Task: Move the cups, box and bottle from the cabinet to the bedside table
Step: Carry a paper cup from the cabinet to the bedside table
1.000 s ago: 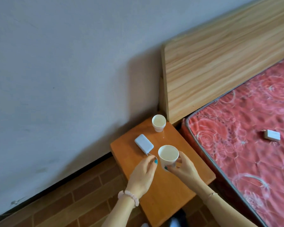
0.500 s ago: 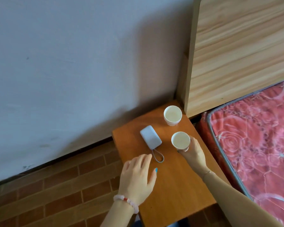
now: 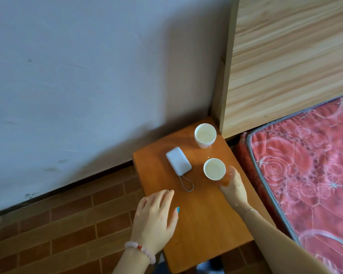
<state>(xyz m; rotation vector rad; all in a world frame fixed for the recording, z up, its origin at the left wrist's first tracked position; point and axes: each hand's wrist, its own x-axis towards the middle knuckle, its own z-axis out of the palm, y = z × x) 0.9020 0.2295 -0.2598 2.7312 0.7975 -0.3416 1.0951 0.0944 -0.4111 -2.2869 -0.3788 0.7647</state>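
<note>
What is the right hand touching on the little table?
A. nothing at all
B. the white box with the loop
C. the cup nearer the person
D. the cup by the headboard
C: the right hand wraps the side of the nearer cup; the far cup and white box sit untouched.

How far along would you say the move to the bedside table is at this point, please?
Done: one cup and the white box rest on the bedside table. In hand: the right hand is at the second cup, which stands on the table; the left hand is empty. Left: no bottle is in view.
</note>
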